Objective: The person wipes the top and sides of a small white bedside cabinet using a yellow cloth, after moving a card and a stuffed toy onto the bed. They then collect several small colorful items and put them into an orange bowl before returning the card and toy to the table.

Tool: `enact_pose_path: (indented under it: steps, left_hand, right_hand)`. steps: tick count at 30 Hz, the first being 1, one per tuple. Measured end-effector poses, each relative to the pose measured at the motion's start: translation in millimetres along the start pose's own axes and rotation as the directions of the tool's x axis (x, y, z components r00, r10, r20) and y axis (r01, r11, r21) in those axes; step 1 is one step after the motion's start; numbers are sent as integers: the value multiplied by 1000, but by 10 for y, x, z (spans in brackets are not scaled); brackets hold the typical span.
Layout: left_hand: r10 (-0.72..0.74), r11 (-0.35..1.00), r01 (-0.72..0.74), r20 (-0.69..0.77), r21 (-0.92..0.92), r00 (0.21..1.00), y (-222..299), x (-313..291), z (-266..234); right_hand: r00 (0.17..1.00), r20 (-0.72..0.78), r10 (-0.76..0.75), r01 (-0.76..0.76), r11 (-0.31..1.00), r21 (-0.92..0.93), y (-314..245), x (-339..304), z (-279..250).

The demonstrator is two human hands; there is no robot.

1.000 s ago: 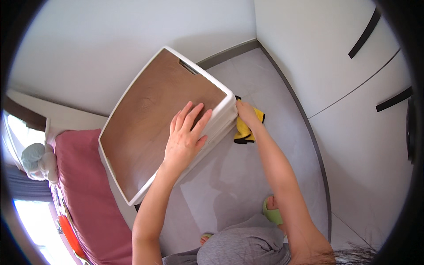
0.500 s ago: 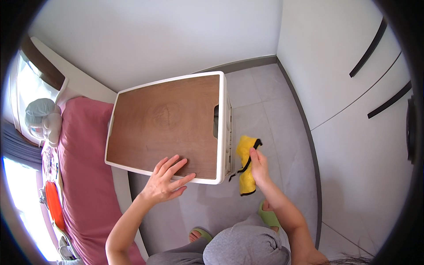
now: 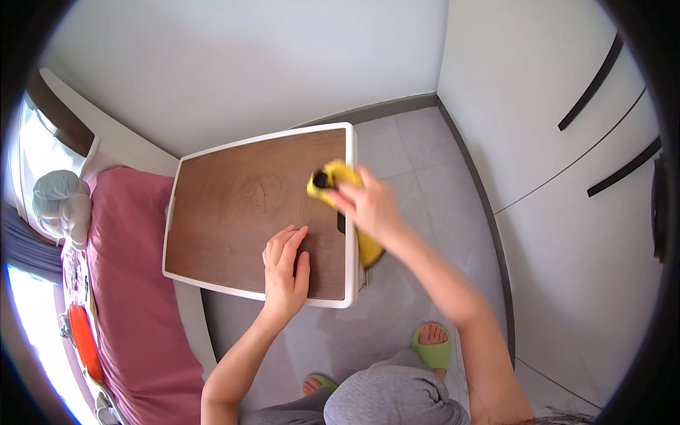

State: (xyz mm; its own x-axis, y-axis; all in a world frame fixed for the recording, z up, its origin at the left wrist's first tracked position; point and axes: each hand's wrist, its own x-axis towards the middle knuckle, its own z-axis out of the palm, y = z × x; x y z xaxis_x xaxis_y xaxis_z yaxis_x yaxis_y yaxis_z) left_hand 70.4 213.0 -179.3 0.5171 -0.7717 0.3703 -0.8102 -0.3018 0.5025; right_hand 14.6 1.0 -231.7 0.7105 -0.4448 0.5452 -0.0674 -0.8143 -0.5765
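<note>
At the right end of the white storage box (image 3: 350, 285), the right hand (image 3: 373, 207) has brought the yellow cloth (image 3: 341, 171) up in pinched fingers, seemingly shifting work onto the wood-grain lid (image 3: 234, 219), where the empty left hand (image 3: 285, 278) rests, fingers loosely parted.

we are seeing the right hand (image 3: 374, 210) blurred, its fingers covering part of the yellow cloth (image 3: 370, 249); the two are also hiding part of the dark slot (image 3: 341, 224) in the brown lid (image 3: 227, 219). the left hand (image 3: 283, 273) is masking another patch of that lid. grey clothing (image 3: 389, 397) is concealing much of the left slipper (image 3: 325, 382). the lower edge is cutting off the pink bedding (image 3: 138, 283); at far left, we are failing to identify an orange-red object (image 3: 85, 343).
</note>
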Motion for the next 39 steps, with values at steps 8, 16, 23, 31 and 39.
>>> enact_pose_path:
  steps: [8,16,23,31,39]
  left_hand:
    - [90,989,-99,82,111,993,46,77,90]
    - [12,988,-32,131,150,991,37,104,34]
    - [45,981,-72,155,178,987,50,81,83]
    - [71,967,-123,231,224,970,295,401,306]
    - [51,932,-142,269,333,962,289,585,588]
  right_hand:
    - [974,-188,130,-148,985,-89,497,948,192]
    - [987,-134,86,-51,968,247,-621,-997,-167]
    - [972,-211,106,-54,970,238,-314,-681,-4]
    - [749,-272,604,-522,791,319,871,810,534]
    - [816,-8,578,-466,666,582,-43,-1024,319]
